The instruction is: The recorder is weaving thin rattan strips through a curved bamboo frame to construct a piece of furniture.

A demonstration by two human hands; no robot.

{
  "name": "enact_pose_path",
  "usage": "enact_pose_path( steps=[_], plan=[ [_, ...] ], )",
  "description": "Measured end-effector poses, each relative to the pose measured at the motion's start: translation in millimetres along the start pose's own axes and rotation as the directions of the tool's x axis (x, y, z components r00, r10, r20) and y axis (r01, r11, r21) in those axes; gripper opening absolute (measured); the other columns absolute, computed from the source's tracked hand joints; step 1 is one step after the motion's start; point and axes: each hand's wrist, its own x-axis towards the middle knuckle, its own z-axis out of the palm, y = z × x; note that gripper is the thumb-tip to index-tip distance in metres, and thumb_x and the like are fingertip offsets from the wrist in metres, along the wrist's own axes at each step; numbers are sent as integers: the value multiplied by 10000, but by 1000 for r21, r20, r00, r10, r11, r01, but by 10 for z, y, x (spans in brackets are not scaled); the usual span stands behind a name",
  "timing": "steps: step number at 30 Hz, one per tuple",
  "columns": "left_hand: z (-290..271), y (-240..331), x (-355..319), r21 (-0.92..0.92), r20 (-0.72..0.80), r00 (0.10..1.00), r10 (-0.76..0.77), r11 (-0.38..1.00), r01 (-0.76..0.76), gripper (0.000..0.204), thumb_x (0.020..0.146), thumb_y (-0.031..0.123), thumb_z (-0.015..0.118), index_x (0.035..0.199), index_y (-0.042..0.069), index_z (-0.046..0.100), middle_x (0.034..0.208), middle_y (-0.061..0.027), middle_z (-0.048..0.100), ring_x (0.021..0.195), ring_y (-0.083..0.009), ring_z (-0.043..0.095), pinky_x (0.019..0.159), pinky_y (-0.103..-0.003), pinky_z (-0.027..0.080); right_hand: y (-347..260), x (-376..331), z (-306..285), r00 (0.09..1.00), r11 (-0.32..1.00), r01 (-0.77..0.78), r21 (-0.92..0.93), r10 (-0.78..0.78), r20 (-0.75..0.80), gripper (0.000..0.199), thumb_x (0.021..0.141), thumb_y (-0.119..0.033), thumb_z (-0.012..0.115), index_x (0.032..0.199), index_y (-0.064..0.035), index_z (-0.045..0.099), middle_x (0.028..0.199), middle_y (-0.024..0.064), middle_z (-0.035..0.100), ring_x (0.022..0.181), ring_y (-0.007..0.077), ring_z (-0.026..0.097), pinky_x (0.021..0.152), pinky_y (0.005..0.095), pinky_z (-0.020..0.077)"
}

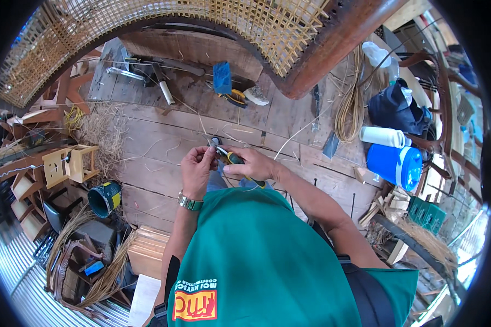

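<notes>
My right hand point(253, 163) is closed around pliers point(235, 158) with green and yellow handles, their metal jaws pointing toward my left hand. In a pinch between thumb and fingers, my left hand point(197, 163) holds a thin cane strand point(203, 128) that runs up and away across the boards. The jaws are right beside the left fingertips; whether they grip the strand is too small to tell. Above both hands, a woven cane panel point(245, 24) in a dark, curved wooden frame point(333, 46) spans the top of the view.
Beyond my hands lie a hammer point(163, 87), another pair of pliers point(234, 98) and a blue block point(222, 78). Coiled cane point(349, 109) and a blue jug point(387, 162) are at right. A dark bucket point(105, 199), small wooden chair point(71, 165) and cane shavings point(105, 133) occupy the left.
</notes>
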Motion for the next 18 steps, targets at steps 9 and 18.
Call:
enact_pose_path(
  steps=[9,18],
  plan=[
    [-141,48,162,-9,35,999,30,1000,-29,250,1294,252,877,1344,8,856,1098,-35,932,861,-84,809,768,-286,672,307,531,245,974,978,-45,202,88,-210,675,1149,-481,900,1631,-19,799,1138,165,870,992,241,789,953,487,651],
    [47,147,204,27,33,997,-76,997,75,411,1302,280,864,1602,17,764,1142,-58,937,890,-81,792,812,-287,661,261,2093,-193,766,817,-264,-512,-145,-626,891,1131,-598,854,1753,13,671,1639,369,758,1523,585,735,1269,699,594]
  ],
)
